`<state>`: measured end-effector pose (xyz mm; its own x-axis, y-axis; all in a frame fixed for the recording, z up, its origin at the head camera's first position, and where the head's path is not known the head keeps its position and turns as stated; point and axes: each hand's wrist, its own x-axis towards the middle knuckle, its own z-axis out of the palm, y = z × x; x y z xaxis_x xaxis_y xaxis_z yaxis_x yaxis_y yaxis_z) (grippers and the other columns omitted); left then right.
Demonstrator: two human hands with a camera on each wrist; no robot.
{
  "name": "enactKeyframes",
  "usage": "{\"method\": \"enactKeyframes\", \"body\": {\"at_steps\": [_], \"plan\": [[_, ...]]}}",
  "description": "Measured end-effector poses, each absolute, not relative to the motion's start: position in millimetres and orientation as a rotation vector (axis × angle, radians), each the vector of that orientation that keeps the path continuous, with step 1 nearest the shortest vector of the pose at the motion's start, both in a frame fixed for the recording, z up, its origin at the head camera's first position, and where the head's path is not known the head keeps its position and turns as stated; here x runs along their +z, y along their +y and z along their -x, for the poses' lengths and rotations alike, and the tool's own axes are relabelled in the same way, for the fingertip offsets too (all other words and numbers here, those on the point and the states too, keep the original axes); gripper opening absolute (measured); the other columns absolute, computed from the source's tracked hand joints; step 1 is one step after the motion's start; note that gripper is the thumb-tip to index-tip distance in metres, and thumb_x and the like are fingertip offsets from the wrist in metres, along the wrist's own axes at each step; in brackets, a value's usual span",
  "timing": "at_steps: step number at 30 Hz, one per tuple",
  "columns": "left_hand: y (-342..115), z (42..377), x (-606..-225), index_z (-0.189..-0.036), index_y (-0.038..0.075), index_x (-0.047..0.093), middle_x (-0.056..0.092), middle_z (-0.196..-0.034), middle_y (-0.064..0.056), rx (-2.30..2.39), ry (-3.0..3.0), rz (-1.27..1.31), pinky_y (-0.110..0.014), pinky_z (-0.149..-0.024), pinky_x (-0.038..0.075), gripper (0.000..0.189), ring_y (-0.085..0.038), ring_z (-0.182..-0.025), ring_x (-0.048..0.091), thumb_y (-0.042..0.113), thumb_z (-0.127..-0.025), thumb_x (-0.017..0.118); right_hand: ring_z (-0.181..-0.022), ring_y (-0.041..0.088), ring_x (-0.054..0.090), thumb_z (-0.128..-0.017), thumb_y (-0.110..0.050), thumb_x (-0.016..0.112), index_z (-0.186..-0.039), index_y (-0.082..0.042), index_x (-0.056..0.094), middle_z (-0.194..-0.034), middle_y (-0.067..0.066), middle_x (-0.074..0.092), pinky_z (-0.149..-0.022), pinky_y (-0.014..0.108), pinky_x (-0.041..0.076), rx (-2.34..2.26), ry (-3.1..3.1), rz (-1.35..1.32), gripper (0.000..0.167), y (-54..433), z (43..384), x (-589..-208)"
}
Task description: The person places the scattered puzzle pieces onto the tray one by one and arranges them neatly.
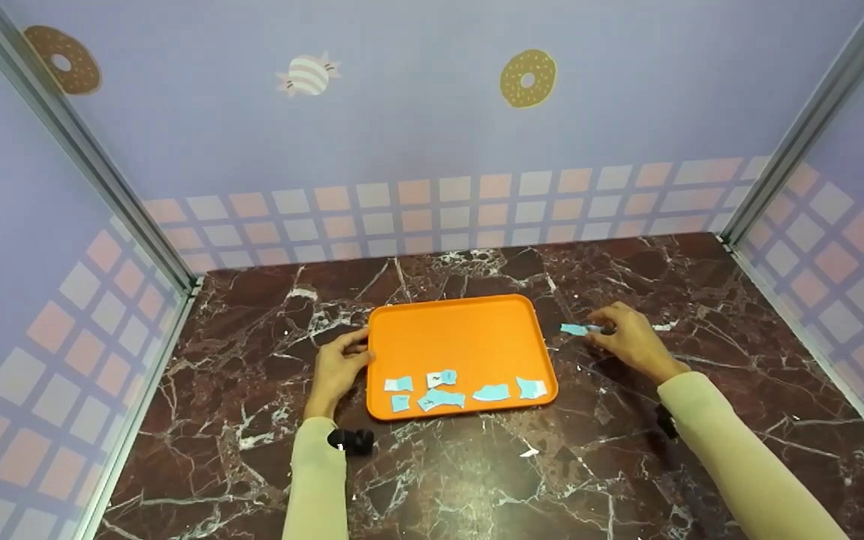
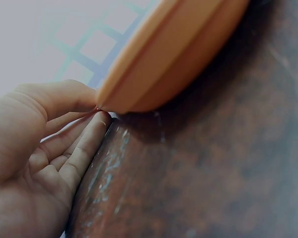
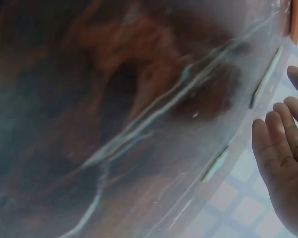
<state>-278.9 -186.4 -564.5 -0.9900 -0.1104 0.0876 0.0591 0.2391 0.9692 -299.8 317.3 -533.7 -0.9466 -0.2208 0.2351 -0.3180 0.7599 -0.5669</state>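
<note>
An orange tray [image 1: 462, 337] lies on the dark marble tabletop. My left hand [image 1: 338, 371] is at its left edge; in the left wrist view the thumb and fingertips pinch the tray's rim [image 2: 134, 74]. Several torn-looking light blue and white paper scraps [image 1: 492, 392] lie along the tray's near side. Right of the tray, my right hand [image 1: 631, 337] hovers over the table beside another light blue scrap [image 1: 573, 328]. In the right wrist view its fingers are fairly straight, the thumb stands apart, and thin flat pieces [image 3: 266, 77] lie near the fingertips, apparently untouched.
Dark red marble with white veins covers the tabletop [image 1: 252, 465]. Lilac walls [image 1: 432, 120] with printed doughnuts, a sweet and checks enclose the back and both sides. A tiny white bit [image 1: 529, 453] shows in front of the tray.
</note>
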Motion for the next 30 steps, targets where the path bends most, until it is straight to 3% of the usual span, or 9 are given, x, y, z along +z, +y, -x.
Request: {"method": "enactKeyframes", "body": {"at_steps": [13,23,30], "plan": [[-187.2,279.2,-565.6,-0.132,-0.006,0.072,0.075,-0.11,-0.025,-1.845,-2.363,-0.04,-0.02,-0.075,0.058,0.043,-0.034,-0.099,0.074,-0.007,-0.089,0.075,-0.094,0.043,0.066,-0.092,-0.005,0.081,-0.117,0.011,0.073,-0.102,0.02,0.063,-0.087,0.06,0.055,0.831,-2.893,-0.449,0.03,329.3,298.9,-538.6],[-185.3,278.0,-565.0,-0.133,-0.007,0.071,0.074,-0.111,-0.029,-1.85,-2.354,-0.035,-0.018,-0.075,0.057,0.043,-0.036,-0.099,0.074,-0.007,-0.09,0.076,-0.086,0.036,0.067,-0.091,-0.006,0.082,-0.097,0.004,0.075,-0.093,0.015,0.065,-0.078,0.054,0.056,0.842,-2.887,-0.465,0.013,325.4,300.9,-539.5],[-185.8,278.4,-565.8,-0.133,-0.007,0.071,0.074,-0.113,-0.028,-1.826,-2.359,-0.013,-0.019,-0.076,0.057,0.043,-0.037,-0.101,0.074,-0.007,-0.09,0.076,-0.087,0.036,0.068,-0.092,-0.007,0.082,-0.1,0.005,0.075,-0.095,0.015,0.065,-0.079,0.054,0.057,0.843,-2.906,-0.462,0.016,323.9,300.1,-541.2]]}}
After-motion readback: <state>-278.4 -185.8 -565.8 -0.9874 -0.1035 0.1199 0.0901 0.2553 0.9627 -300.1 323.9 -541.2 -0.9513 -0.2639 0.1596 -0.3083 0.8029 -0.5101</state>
